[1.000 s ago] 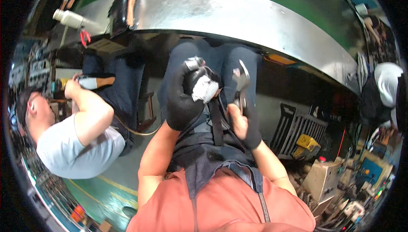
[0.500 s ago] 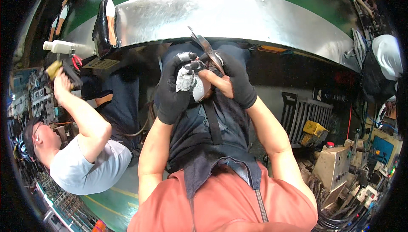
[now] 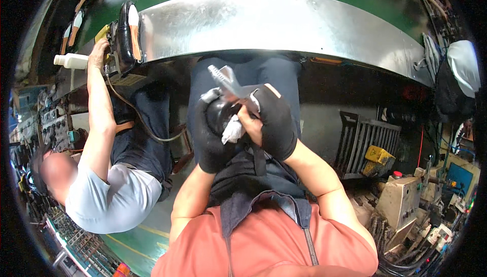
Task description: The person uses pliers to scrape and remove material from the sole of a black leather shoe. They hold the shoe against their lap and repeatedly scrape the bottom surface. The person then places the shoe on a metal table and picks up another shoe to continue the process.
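My left hand (image 3: 212,130), in a black glove with white wrapping on its fingers, is closed around a glossy black shoe (image 3: 219,114) held over my lap. Most of the shoe is hidden by my hands. A pair of metal pincers (image 3: 226,82) is gripped in my right hand (image 3: 274,117), whose black glove leaves the thumb bare. Their head points up and left, above the shoe, and is blurred by motion. White crumpled wrapping (image 3: 233,130) shows between the hands, seemingly on my left thumb.
Across the front runs a metal bench (image 3: 274,21). A black shoe (image 3: 127,39) stands at its left end, near a white bottle (image 3: 71,61). A co-worker (image 3: 114,196) reaches there with a yellow tool (image 3: 102,32). A slatted rack (image 3: 357,142) and machine box (image 3: 399,196) are right.
The pincers have swung left and lower, and my right hand has turned over the shoe. My left hand has dropped slightly. The co-worker's hand has moved forward to the bench with the yellow tool.
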Demonstrator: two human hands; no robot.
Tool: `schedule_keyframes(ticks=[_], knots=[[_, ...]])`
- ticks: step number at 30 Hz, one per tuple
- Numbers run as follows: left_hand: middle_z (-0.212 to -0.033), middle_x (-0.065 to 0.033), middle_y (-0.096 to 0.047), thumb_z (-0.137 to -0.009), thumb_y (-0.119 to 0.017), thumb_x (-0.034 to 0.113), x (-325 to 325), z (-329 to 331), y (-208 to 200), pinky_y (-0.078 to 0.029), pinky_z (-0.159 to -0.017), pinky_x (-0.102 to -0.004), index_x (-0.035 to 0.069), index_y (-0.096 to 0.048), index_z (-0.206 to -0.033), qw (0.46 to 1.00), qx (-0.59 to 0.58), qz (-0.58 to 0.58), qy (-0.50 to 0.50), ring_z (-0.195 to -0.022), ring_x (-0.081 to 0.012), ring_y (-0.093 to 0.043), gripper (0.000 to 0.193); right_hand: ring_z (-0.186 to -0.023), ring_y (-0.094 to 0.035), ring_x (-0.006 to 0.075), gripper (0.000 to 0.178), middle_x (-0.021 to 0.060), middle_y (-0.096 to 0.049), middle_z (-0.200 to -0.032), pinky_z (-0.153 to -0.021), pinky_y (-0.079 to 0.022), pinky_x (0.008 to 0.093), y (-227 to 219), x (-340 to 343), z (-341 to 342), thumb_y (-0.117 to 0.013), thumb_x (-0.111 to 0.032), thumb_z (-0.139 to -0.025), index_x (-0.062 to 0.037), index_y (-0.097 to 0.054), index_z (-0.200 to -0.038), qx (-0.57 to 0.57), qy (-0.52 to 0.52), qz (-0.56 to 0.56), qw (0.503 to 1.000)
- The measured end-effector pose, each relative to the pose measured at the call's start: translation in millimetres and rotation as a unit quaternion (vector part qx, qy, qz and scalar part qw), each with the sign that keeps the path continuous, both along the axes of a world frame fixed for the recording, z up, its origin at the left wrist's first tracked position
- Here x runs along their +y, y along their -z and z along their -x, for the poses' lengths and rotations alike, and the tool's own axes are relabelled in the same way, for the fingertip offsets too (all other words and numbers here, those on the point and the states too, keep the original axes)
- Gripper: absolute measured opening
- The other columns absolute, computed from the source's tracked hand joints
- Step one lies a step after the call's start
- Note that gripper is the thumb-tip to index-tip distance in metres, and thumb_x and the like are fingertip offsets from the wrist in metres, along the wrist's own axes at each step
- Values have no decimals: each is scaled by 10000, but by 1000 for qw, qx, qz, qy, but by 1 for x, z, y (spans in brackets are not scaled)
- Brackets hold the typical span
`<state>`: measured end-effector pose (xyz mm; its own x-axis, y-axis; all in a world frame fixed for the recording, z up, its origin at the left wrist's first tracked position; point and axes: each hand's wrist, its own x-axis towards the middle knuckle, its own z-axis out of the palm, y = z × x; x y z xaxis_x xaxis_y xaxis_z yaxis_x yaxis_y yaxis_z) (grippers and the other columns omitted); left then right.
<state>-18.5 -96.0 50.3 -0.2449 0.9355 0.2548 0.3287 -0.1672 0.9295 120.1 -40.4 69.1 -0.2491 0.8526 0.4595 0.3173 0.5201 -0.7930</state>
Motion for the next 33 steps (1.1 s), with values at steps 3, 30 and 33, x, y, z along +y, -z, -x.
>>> schedule_keyframes(ticks=[3,30,33], knots=[[-1239,-158,-511,-819,-703,240,-14,12,-12,-445,-956,-393,4,-446,-1251,966,248,-71,2,-1117,-269,-550,556,-732,-562,350,217,160,-574,-817,-677,-461,417,-13,-11,4,-688,-81,-733,-1,-585,-906,-4,-30,75,997],[-1208,-201,-581,-680,-756,9,-12,28,15,-431,-991,-426,36,-474,-1186,971,-198,-48,124,-1136,-299,-568,580,-636,-552,123,261,49,-610,-711,-598,-447,283,-4,-40,-70,-446,-219,-995,-34,-612,-918,-65,-307,491,813],[-1189,-189,-597,-681,-780,44,-8,29,17,-433,-989,-435,37,-512,-1160,972,-173,-43,151,-1133,-315,-572,549,-667,-558,104,413,24,-600,-735,-633,-456,267,6,-70,-67,-378,-361,-1021,-15,-603,-1031,31,-263,562,783]])
